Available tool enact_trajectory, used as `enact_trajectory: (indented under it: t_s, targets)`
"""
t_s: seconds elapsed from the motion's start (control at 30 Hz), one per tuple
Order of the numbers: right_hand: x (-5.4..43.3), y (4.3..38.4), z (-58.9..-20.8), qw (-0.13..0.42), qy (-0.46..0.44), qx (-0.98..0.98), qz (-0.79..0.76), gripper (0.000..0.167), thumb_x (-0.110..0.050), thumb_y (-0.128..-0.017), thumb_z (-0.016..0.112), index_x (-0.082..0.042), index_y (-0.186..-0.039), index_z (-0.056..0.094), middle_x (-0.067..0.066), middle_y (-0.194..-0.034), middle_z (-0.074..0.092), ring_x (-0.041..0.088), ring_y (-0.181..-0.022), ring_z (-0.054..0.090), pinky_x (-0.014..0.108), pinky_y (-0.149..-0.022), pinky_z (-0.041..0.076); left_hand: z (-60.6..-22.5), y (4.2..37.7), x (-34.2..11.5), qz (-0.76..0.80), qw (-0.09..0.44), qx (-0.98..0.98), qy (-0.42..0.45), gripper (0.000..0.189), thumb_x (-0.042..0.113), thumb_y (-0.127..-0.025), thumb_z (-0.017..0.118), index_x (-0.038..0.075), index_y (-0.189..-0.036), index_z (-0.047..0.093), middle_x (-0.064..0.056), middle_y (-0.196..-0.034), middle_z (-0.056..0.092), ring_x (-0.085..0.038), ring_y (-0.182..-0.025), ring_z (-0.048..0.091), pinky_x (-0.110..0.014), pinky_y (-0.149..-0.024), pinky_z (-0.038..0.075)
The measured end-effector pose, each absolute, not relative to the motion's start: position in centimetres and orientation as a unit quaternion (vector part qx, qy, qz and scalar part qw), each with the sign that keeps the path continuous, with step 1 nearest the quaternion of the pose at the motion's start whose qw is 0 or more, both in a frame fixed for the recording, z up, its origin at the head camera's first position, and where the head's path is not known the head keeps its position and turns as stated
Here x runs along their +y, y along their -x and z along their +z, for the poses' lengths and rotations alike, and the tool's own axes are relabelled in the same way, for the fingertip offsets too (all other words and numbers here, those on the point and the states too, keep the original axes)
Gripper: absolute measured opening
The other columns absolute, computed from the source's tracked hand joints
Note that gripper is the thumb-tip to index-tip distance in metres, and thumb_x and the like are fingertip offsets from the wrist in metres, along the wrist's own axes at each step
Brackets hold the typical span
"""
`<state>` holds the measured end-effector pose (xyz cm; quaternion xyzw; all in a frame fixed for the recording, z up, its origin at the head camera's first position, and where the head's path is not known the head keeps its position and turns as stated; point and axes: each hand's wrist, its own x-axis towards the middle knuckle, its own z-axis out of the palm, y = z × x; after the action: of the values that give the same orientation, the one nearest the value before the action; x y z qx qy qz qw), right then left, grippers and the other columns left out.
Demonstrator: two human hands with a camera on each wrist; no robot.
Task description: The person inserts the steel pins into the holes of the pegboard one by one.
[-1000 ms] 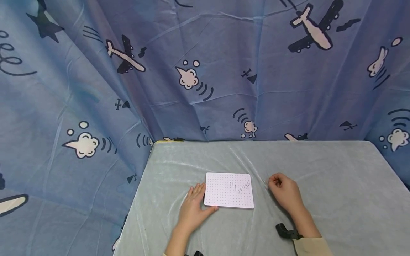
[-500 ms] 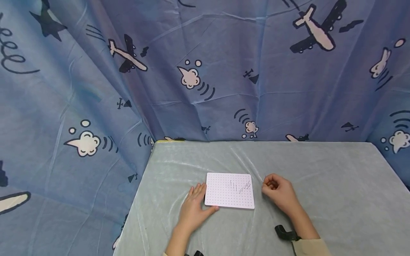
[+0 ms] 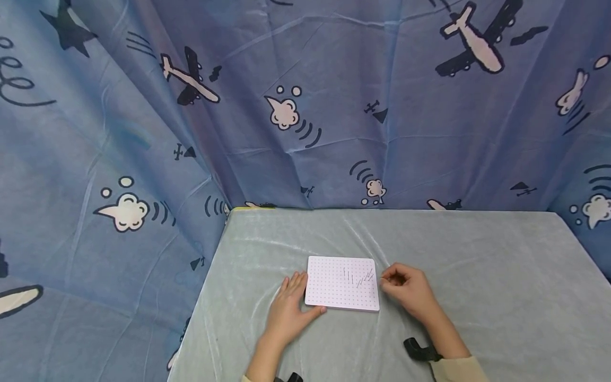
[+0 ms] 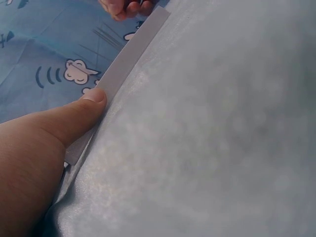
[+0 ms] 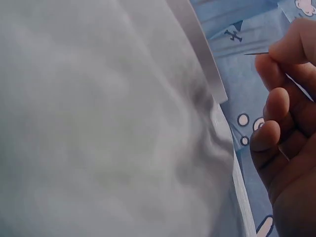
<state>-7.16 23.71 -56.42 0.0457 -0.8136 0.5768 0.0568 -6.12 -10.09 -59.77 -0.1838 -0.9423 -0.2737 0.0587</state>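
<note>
A white board (image 3: 329,294) dotted with rows of small holes lies flat on the cloth. Several thin needles (image 4: 108,37) stand up from its right half; in the head view they show as fine dark lines. My left hand (image 3: 286,313) rests at the board's near left corner, fingers straight along the left side. Its thumb (image 4: 94,98) presses the front edge. Just right of the board, my right hand (image 3: 408,289) pinches a needle (image 5: 256,53) between thumb and forefinger, its point sticking out toward the board. The other fingers of that hand are loosely curled.
A wrinkled pale grey-green cloth (image 3: 515,276) covers the table. Behind and to the left hangs a blue curtain (image 3: 324,116) printed with planes and clouds. A black strap mount (image 3: 420,350) sits on the right wrist.
My right hand has moved left with the needle, from farther out on the cloth to close beside the board's right edge. The left hand and the board have stayed in place.
</note>
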Motion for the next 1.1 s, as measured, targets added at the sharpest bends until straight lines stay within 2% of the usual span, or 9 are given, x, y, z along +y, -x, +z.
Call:
enact_trajectory:
  t_s: [0.13, 0.33, 0.5, 0.97, 1.1]
  targets:
    - [23.2, 7.3, -56.9, 0.059, -0.071, -0.810, 0.579, 0.018, 0.010, -0.089, 0.080, -0.008, -0.087, 0.075, 0.003, -0.082, 0.070, 0.011, -0.067, 0.057, 0.021, -0.055, 0.050, -59.7, 6.2, -10.1, -0.275, 0.049, -0.943, 0.180, 0.099, 0.066, -0.087, 0.084, 0.004, -0.159, 0.056, -0.011, -0.163, 0.055, -0.027, -0.157, 0.044, -0.044, -0.136, 0.026]
    - [22.7, 7.4, -57.1, 0.072, -0.088, -0.821, 0.560, 0.023, 0.007, -0.089, 0.083, -0.014, -0.085, 0.076, -0.002, -0.078, 0.069, 0.009, -0.063, 0.054, 0.021, -0.052, 0.047, -59.7, 6.3, -10.1, -0.273, 0.042, -0.945, 0.176, 0.101, 0.067, -0.087, 0.083, 0.004, -0.160, 0.055, -0.010, -0.164, 0.054, -0.026, -0.158, 0.042, -0.043, -0.136, 0.025]
    - [22.6, 7.4, -57.4, 0.085, -0.104, -0.828, 0.544, 0.023, 0.007, -0.089, 0.084, -0.014, -0.085, 0.077, -0.004, -0.078, 0.069, 0.008, -0.062, 0.054, 0.021, -0.051, 0.047, -59.7, 6.3, -10.1, -0.275, 0.040, -0.945, 0.174, 0.101, 0.067, -0.087, 0.083, 0.005, -0.160, 0.054, -0.010, -0.164, 0.054, -0.026, -0.158, 0.042, -0.043, -0.136, 0.025]
    - [22.2, 7.4, -57.9, 0.079, -0.105, -0.852, 0.506, 0.021, 0.005, -0.087, 0.087, -0.015, -0.085, 0.078, -0.009, -0.075, 0.066, 0.007, -0.063, 0.053, 0.022, -0.053, 0.047, -59.5, 6.3, -10.1, -0.265, 0.041, -0.947, 0.178, 0.099, 0.066, -0.087, 0.083, 0.005, -0.160, 0.055, -0.011, -0.163, 0.055, -0.027, -0.157, 0.043, -0.043, -0.136, 0.025]
    - [22.1, 7.5, -57.9, 0.088, -0.112, -0.859, 0.492, 0.021, 0.005, -0.085, 0.087, -0.014, -0.087, 0.080, -0.008, -0.080, 0.068, 0.007, -0.066, 0.055, 0.021, -0.055, 0.048, -59.6, 6.3, -10.1, -0.264, 0.043, -0.947, 0.178, 0.099, 0.066, -0.087, 0.083, 0.005, -0.160, 0.054, -0.011, -0.163, 0.055, -0.027, -0.158, 0.043, -0.043, -0.136, 0.025]
